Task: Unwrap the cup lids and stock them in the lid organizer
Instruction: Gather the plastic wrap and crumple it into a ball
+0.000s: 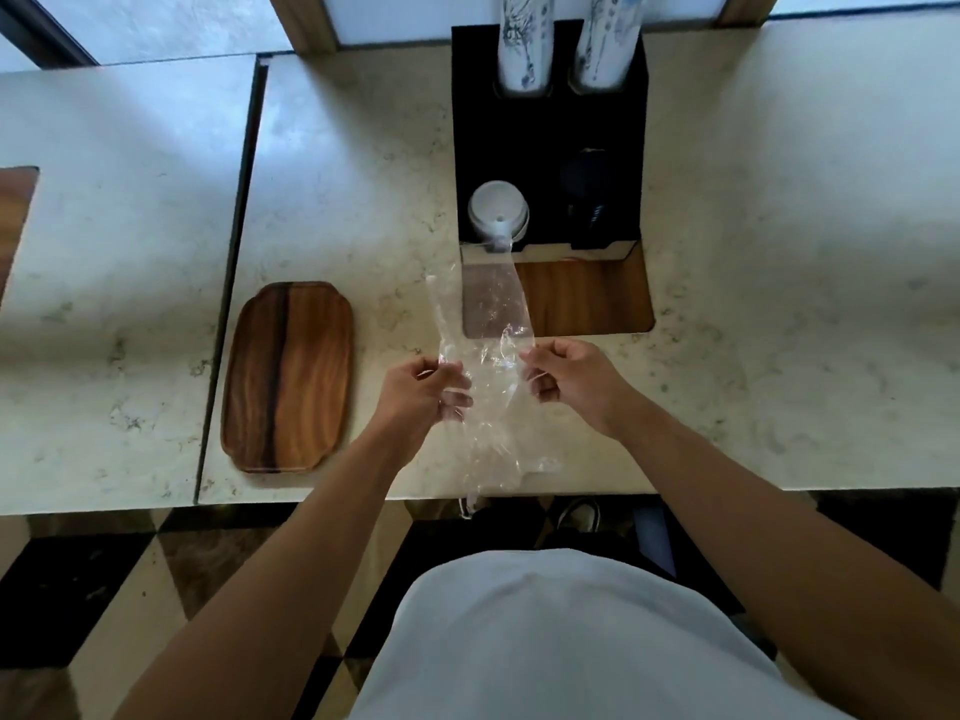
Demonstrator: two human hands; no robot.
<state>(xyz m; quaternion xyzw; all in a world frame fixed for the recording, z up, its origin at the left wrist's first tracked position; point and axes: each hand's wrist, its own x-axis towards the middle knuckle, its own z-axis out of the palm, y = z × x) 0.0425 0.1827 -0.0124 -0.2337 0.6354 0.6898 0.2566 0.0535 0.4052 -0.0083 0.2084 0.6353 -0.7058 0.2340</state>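
A clear plastic wrapper [488,324] stretches from the front of the black lid organizer [545,137] down over the counter edge. My left hand [423,389] pinches its left side and my right hand [569,381] pinches its right side, both above the counter. A stack of white cup lids [497,209] sits in the organizer's front-left slot, with the wrapper's far end touching it. Dark lids [584,200] fill the front-right slot.
Two stacks of printed paper cups [522,39] stand in the organizer's rear slots. A wooden tray [288,376] lies on the marble counter [779,252] to the left. A wooden recess [587,298] sits in front of the organizer. The counter's front edge runs below my hands.
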